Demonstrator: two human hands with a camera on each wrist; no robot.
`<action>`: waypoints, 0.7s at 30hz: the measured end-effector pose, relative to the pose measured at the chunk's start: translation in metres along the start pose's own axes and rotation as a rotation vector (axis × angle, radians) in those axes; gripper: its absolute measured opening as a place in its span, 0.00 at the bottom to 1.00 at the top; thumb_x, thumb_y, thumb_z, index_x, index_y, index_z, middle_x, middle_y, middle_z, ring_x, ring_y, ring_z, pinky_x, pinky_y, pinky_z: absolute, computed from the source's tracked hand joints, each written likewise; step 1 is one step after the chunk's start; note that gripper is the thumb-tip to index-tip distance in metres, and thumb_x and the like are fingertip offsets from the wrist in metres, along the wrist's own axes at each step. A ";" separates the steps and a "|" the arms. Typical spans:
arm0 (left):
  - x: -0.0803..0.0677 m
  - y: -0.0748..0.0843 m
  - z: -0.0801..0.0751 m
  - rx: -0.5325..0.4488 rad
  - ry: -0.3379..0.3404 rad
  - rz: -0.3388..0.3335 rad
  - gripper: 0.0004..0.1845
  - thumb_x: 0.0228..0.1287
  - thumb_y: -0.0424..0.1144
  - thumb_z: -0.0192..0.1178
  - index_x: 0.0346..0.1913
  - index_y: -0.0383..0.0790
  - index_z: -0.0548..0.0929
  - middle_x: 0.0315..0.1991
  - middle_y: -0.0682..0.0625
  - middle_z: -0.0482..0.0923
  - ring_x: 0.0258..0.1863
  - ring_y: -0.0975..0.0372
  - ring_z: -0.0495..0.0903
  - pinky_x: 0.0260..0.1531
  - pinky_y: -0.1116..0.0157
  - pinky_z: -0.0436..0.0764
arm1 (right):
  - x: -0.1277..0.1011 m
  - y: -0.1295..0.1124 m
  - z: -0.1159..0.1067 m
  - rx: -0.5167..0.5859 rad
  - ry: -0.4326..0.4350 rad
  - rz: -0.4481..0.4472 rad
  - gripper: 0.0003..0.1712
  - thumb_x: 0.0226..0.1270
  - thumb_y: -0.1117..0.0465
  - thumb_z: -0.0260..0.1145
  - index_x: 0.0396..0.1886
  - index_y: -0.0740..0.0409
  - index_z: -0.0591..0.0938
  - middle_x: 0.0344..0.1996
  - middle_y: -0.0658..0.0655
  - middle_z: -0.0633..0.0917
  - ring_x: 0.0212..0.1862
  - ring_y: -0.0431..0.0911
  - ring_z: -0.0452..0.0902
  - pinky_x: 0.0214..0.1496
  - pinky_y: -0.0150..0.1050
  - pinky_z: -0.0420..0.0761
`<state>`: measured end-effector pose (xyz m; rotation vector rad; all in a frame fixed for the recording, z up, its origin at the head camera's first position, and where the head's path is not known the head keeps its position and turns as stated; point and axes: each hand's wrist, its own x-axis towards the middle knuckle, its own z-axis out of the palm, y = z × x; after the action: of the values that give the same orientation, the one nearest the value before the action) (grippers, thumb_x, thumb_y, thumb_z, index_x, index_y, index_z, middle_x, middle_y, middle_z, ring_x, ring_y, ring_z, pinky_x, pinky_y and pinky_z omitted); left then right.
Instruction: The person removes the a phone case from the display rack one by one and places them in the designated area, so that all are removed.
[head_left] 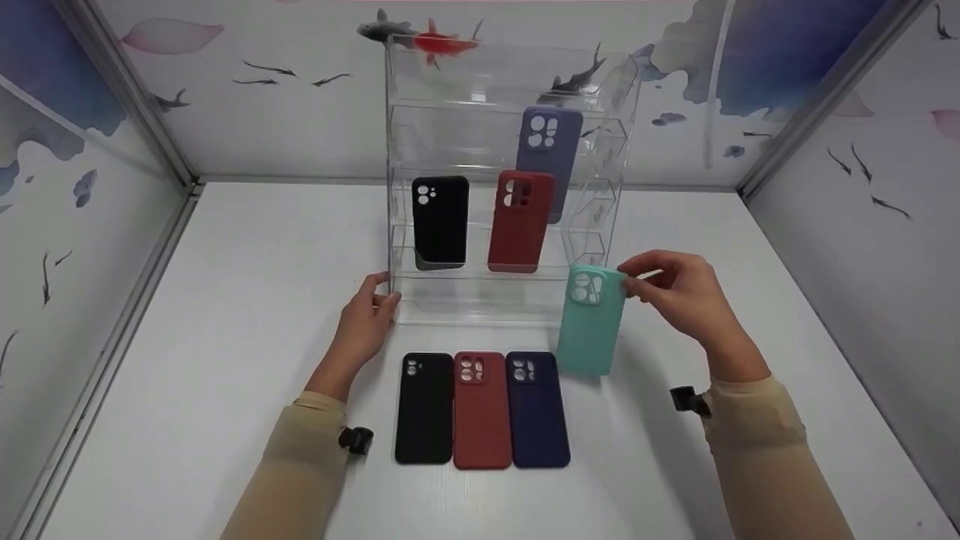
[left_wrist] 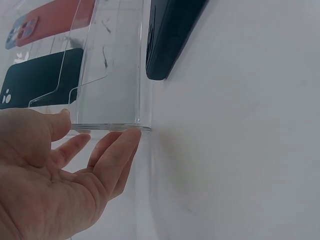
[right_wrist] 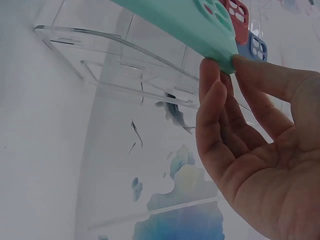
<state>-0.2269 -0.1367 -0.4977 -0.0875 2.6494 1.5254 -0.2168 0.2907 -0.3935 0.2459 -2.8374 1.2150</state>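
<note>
My right hand (head_left: 679, 292) pinches a mint-green phone case (head_left: 592, 330) by its upper right corner, between thumb and fingertips. The case hangs upright in front of the lower right of a clear acrylic display rack (head_left: 480, 311), its camera cutouts at the top. My left hand (head_left: 364, 322) touches the rack's lower left side, its fingertips (left_wrist: 131, 136) against the clear side panel. On the rack's tiers stand a black phone case (head_left: 441, 225), a red phone case (head_left: 519, 225) and a purple-blue phone case (head_left: 551, 139), partly behind the red one.
Before the rack, side by side on the white table (head_left: 262, 300), lie another black case (head_left: 424, 412), another red case (head_left: 482, 412) and a dark blue case (head_left: 538, 412). Panels with painted fish (head_left: 446, 43) enclose the table at the back and both sides.
</note>
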 end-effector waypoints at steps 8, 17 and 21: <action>0.000 -0.001 -0.002 -0.005 -0.006 0.010 0.27 0.83 0.45 0.50 0.77 0.40 0.64 0.52 0.36 0.82 0.51 0.50 0.84 0.49 0.56 0.80 | -0.003 0.018 0.003 0.033 -0.140 0.087 0.13 0.74 0.61 0.68 0.53 0.60 0.87 0.48 0.61 0.89 0.41 0.47 0.89 0.43 0.34 0.86; 0.000 -0.002 -0.001 -0.008 -0.003 0.015 0.27 0.83 0.45 0.50 0.77 0.40 0.64 0.53 0.36 0.82 0.52 0.50 0.84 0.51 0.56 0.81 | -0.007 0.039 0.014 0.054 -0.227 0.200 0.16 0.74 0.59 0.68 0.57 0.61 0.86 0.51 0.64 0.87 0.44 0.50 0.90 0.47 0.39 0.87; -0.001 -0.002 -0.002 -0.004 0.005 0.026 0.27 0.83 0.44 0.50 0.77 0.39 0.64 0.52 0.36 0.82 0.52 0.49 0.84 0.51 0.54 0.80 | -0.010 0.049 0.021 0.064 -0.238 0.222 0.18 0.75 0.59 0.67 0.59 0.62 0.85 0.54 0.65 0.87 0.45 0.50 0.89 0.49 0.41 0.87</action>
<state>-0.2257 -0.1390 -0.4985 -0.0581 2.6613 1.5406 -0.2143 0.3102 -0.4436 0.0840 -3.1016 1.4059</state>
